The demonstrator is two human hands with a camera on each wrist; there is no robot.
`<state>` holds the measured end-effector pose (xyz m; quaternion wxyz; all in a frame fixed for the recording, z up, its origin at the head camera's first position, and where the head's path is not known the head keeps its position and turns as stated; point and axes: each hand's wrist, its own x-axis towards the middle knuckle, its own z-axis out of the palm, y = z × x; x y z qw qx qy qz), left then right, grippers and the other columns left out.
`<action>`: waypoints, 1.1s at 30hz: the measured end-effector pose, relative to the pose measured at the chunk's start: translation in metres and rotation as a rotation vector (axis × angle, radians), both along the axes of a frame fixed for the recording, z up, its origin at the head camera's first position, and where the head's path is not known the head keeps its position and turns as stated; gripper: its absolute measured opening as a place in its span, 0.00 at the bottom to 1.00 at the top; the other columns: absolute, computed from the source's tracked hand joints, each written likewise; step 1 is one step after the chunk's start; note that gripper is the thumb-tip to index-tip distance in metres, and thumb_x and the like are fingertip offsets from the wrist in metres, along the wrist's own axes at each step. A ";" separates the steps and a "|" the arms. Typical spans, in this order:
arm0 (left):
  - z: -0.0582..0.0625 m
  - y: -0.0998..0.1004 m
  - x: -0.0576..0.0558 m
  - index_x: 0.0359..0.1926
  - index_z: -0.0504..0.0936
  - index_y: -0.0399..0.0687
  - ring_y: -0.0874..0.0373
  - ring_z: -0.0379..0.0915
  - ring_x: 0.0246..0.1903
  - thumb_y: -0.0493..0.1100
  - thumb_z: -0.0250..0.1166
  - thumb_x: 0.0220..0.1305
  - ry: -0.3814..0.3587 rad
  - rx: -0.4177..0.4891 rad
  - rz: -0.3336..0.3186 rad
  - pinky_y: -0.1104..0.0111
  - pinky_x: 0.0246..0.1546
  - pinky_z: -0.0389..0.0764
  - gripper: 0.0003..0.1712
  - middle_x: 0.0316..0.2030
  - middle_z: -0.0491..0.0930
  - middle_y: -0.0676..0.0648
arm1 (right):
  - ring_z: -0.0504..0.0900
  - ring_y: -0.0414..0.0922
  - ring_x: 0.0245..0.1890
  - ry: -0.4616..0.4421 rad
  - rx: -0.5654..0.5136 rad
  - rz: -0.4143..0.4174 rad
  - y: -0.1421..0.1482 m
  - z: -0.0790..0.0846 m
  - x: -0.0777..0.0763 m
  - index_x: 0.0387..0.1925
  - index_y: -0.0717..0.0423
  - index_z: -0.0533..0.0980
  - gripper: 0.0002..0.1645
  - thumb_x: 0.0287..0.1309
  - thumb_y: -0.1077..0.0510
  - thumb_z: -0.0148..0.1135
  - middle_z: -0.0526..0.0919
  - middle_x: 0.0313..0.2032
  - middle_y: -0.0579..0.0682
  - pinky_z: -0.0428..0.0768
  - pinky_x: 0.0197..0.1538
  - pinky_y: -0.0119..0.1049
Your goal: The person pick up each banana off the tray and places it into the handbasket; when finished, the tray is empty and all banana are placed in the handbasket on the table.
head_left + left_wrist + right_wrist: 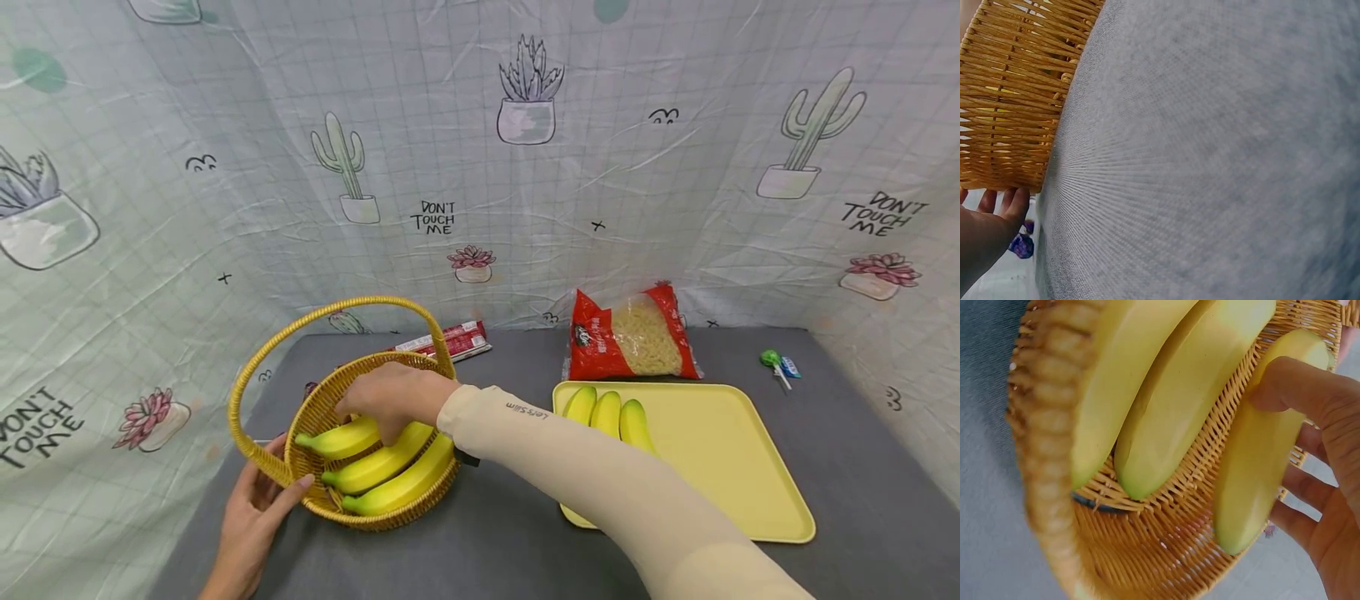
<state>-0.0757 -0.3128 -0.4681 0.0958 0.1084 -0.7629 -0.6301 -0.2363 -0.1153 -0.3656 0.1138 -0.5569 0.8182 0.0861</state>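
My left hand (251, 517) grips the near left side of a yellow wicker basket (390, 521), thumb over the rim and fingers against the outside wall. In the left wrist view its fingers (1015, 203) touch the woven wall. Inside the basket lie three bananas, side by side. With thumb and fingers on opposite sides, my right hand (1329, 437) holds the farthest banana (1254, 469), which lies along the basket's inner wall. The middle banana (1179, 412) and the nearest banana (1116, 381) lie beside it, untouched. The basket's tall handle (330, 310) arches above.
To the right, a yellow tray (727, 467) carries three bananas (606, 412), partly behind my right sleeve. A red bag of pasta (633, 337) stands behind it. Red packaging (465, 340) lies behind the basket. A green lollipop (771, 360) and small blue packet (790, 367) are far right.
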 end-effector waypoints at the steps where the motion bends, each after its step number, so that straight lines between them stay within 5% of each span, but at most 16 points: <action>1: 0.000 0.001 0.000 0.83 0.59 0.54 0.64 0.65 0.65 0.44 0.70 0.75 -0.001 -0.001 0.001 0.81 0.53 0.73 0.43 0.77 0.60 0.40 | 0.75 0.34 0.53 -0.009 0.004 -0.008 -0.001 -0.001 0.000 0.73 0.32 0.74 0.41 0.60 0.53 0.78 0.77 0.60 0.33 0.78 0.43 0.32; 14: -0.001 0.003 -0.001 0.82 0.61 0.55 0.66 0.68 0.63 0.42 0.71 0.74 0.022 0.015 0.005 0.80 0.53 0.76 0.43 0.76 0.61 0.39 | 0.77 0.34 0.45 -0.179 -0.056 -0.097 0.007 -0.021 -0.010 0.60 0.36 0.80 0.28 0.60 0.57 0.77 0.80 0.49 0.35 0.78 0.43 0.31; 23: -0.003 0.001 -0.001 0.82 0.60 0.56 0.66 0.67 0.63 0.40 0.70 0.75 0.019 0.038 0.001 0.81 0.52 0.75 0.42 0.77 0.59 0.39 | 0.79 0.36 0.55 -0.311 -0.178 -0.090 0.018 -0.018 -0.018 0.65 0.43 0.80 0.30 0.62 0.56 0.76 0.82 0.55 0.38 0.77 0.52 0.28; 28: -0.004 0.000 -0.001 0.83 0.60 0.55 0.65 0.66 0.64 0.40 0.70 0.75 0.018 0.040 -0.002 0.81 0.52 0.75 0.43 0.77 0.58 0.38 | 0.79 0.39 0.59 -0.281 -0.237 -0.027 0.031 -0.010 -0.017 0.67 0.43 0.79 0.31 0.63 0.50 0.77 0.82 0.57 0.39 0.76 0.55 0.29; 33: -0.004 -0.001 -0.001 0.83 0.60 0.54 0.66 0.67 0.63 0.40 0.70 0.75 0.026 0.032 -0.004 0.81 0.52 0.75 0.43 0.77 0.59 0.38 | 0.76 0.40 0.63 -0.128 -0.317 0.076 0.053 0.003 -0.004 0.69 0.41 0.78 0.33 0.64 0.44 0.75 0.79 0.62 0.40 0.74 0.61 0.32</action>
